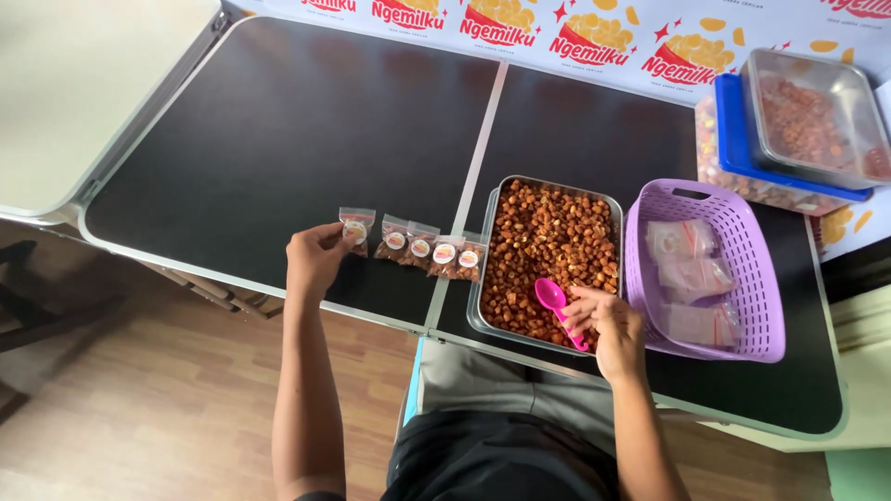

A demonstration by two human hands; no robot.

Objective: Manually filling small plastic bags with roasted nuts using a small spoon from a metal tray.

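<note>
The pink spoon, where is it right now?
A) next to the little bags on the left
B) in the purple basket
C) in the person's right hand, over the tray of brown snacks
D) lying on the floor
C: the right hand grips the pink spoon by its handle, with the bowl held over the metal tray of brown snack pieces, not in the purple basket.

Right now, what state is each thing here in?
Left hand: pinching the end small bag, filled, sealed.
Right hand: holding the pink spoon, bowl empty.
Metal tray: nearly full of brown snack pieces.
Purple basket: holding empty clear bags.
Row of filled bags: lying flat.
</note>
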